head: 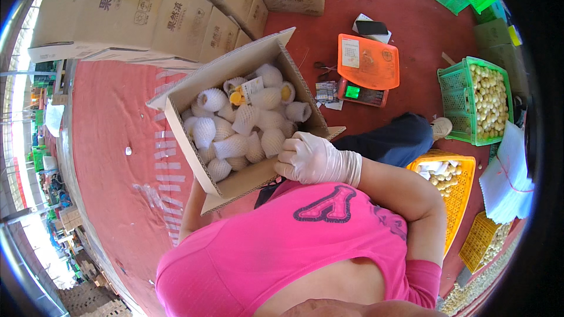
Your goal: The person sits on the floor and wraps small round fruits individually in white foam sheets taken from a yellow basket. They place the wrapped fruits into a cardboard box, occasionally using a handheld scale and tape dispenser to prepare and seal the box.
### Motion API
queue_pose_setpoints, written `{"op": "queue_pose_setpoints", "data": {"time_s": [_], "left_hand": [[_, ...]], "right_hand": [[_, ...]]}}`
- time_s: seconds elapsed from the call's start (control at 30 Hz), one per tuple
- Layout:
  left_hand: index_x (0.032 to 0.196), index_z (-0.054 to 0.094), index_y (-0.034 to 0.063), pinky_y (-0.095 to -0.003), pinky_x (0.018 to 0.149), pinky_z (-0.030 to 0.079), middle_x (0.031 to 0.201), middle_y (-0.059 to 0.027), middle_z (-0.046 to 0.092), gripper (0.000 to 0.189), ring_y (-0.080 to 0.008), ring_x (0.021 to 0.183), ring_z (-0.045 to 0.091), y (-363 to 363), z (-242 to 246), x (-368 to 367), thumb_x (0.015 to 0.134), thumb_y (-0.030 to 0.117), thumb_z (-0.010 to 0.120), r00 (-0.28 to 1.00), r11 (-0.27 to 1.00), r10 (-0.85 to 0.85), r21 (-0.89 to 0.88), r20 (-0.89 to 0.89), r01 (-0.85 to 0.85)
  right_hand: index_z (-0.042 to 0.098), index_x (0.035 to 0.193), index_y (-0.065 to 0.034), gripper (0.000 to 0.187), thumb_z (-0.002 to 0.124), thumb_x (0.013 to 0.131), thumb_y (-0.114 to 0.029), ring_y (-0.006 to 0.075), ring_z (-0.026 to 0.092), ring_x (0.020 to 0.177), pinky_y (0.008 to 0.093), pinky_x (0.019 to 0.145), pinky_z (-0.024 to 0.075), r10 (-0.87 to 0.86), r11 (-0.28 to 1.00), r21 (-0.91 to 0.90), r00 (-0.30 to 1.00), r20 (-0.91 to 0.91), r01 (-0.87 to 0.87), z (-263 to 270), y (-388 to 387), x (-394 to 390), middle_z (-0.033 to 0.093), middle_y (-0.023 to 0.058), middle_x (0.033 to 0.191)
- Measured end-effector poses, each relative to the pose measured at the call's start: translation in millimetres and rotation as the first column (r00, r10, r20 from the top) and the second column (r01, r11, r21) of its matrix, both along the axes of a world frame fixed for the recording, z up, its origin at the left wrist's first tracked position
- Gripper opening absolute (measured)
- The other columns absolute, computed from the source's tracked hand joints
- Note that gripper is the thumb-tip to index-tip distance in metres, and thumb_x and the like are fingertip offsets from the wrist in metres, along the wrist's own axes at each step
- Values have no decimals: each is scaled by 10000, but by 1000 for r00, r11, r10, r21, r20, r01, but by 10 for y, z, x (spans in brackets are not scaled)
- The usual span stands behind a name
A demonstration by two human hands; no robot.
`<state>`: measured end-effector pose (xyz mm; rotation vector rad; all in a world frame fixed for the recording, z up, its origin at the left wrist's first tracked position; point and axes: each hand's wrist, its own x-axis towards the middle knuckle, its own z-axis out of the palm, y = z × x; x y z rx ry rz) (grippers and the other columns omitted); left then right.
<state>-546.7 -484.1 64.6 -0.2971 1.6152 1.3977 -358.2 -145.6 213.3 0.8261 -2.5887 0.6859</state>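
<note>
An open cardboard box point(187, 141) is tilted before me, its flaps spread outward. Inside lie many pieces of produce in white foam-net sleeves point(244, 119); a yellow one shows through the end of one sleeve. On top of them rests a printed card point(253, 88) with a picture of yellow fruit. My right hand point(308, 158), in a whitish thin glove, has its fingers curled over the box's near right edge. My left forearm point(192, 211) runs up behind the near left flap, and the box hides the left hand.
Printed cardboard boxes point(132, 9) are stacked beyond. A digital scale with an orange pan point(374, 66) stands on the red floor covering, near scissors point(324, 68) and a phone point(371, 27). At right are a green crate point(454, 97) and a yellow crate point(458, 211) of small pale fruit, plus white sheets point(504, 176).
</note>
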Motion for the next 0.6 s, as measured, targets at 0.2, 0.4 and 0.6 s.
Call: {"op": "queue_pose_setpoints", "data": {"time_s": [0.2,0.4,0.6], "left_hand": [[1090,542,54,-360,736,472,982,-106,576,463,-236,843,576,102,-237,20,920,463,406,999,996,19,-85,-38,-23],[1024,560,61,-350,684,462,897,-89,577,395,-227,776,566,202,-353,-157,913,419,438,994,986,-5,-167,-106,-12],[958,579,67,-340,632,452,812,-72,579,332,-218,708,557,9,-454,-241,905,376,471,978,935,-118,-350,-171,52]], "right_hand": [[588,870,-124,187,555,714,-223,194,548,772,331,655,436,-41,999,32,994,103,38,-114,-148,-214,542,8,743],[585,1095,-167,450,667,662,-256,260,488,1126,451,949,373,-405,911,58,912,-61,408,-179,193,-276,547,93,1138],[440,1257,-77,471,538,797,-73,411,619,816,465,681,506,-259,931,-100,829,496,351,-263,142,-256,575,239,1064]]}}
